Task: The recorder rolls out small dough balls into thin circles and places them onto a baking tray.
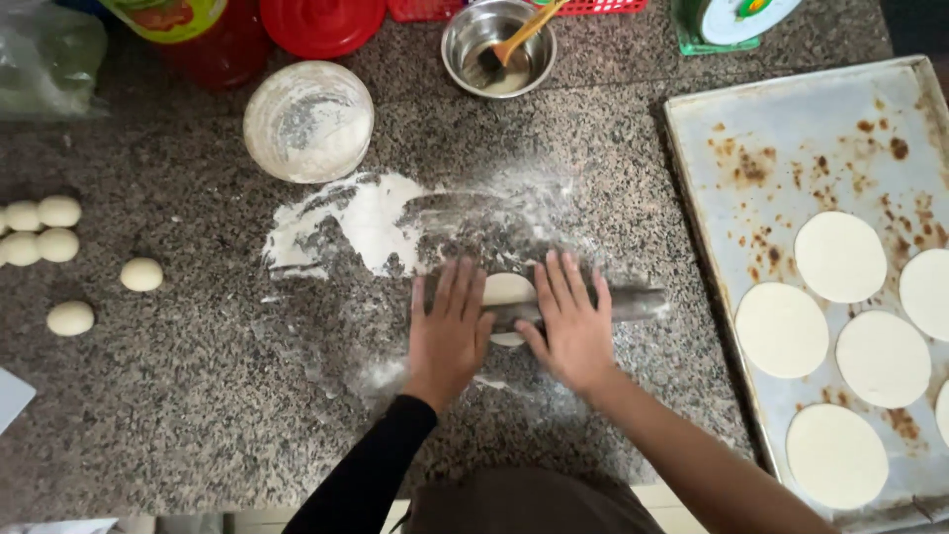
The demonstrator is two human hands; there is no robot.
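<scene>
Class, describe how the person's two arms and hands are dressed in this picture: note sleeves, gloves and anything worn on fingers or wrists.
The left hand is bare, without a glove, and its arm wears a long, close-fitting black sleeve that ends at the wrist. The right hand is also bare; its forearm shows no sleeve in view. No rings, watch or bracelet are visible on either.

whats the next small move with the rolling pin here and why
Probably push the rolling pin forward across the dough piece. Both the left hand and right hand lie flat on the pin, which sits across the middle of the dough, and that piece looks smaller than the flat rounds on the baking tray, so it seems to need more rolling.
</scene>
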